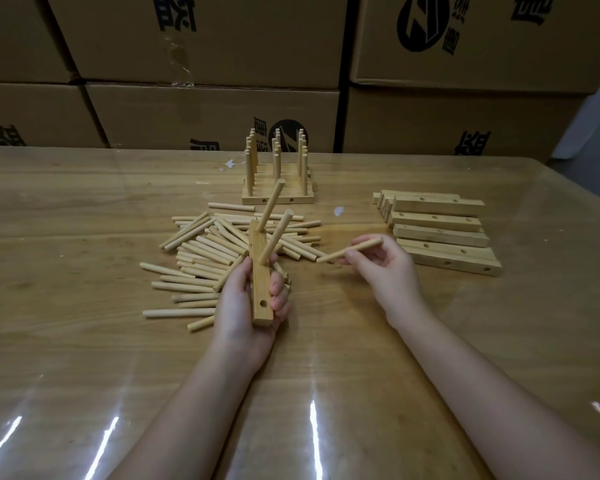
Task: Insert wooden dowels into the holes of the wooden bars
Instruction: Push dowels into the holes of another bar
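Observation:
My left hand point(246, 306) grips a wooden bar point(261, 285) held lengthwise above the table. Two dowels stick up from it, a far dowel point(271, 204) and a near dowel point(278, 237), and one open hole shows near its close end. My right hand point(385, 268) pinches a single loose dowel point(349, 249) to the right of the bar, lying nearly level. A heap of loose dowels point(205, 258) is spread on the table behind and left of my left hand.
A row of finished bars with upright dowels point(278, 174) stands at the back centre. A stack of bare bars with holes point(440, 230) lies at the right. Cardboard boxes point(222, 109) wall off the far edge of the wooden table point(84, 209).

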`<state>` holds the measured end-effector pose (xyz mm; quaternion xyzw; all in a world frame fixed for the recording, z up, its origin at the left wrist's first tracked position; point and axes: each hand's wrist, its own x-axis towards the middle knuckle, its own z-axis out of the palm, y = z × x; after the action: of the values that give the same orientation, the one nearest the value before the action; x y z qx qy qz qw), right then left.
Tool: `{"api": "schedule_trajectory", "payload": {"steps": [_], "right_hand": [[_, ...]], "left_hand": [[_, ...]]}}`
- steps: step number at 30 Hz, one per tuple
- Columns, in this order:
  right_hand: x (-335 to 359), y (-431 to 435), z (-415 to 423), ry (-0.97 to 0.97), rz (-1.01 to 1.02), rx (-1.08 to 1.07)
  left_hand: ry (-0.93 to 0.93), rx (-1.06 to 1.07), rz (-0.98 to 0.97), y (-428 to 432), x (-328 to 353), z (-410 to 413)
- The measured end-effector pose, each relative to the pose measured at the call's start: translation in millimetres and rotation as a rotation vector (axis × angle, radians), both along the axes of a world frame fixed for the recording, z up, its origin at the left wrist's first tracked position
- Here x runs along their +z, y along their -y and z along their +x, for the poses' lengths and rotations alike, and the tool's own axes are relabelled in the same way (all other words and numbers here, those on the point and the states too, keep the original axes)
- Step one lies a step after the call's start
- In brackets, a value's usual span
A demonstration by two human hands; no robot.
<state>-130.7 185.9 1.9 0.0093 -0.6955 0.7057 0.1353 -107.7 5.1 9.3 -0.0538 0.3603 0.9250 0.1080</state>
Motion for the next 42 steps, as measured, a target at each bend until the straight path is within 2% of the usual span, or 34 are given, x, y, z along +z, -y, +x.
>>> {"api": "schedule_trajectory", "payload": {"steps": [3,7,20,24,33,42], "right_hand": [[3,2,1,0.015,-0.078,0.048],[5,2,2,0.047,-0.075,0.050],[6,1,4,0.037,0.106,0.158],[6,3,6,0.012,0.148,0.223],[10,14,16,0.020,0.429,0.357],[9,24,21,0.019,0.503,0.559]], "left_hand": [[-0.003,0.003,-0.003,0,0,0],[-0.002,0.006,0.002,0,-1,-1],[-0.025,0.056,-0.037,0,-2,-1],[0.012,0.090,0.016,1,0,-2],[0.082,0.140,0.074,1,-1,-1],[0.089,0.146,-0.011,1,-4,-3]]}}
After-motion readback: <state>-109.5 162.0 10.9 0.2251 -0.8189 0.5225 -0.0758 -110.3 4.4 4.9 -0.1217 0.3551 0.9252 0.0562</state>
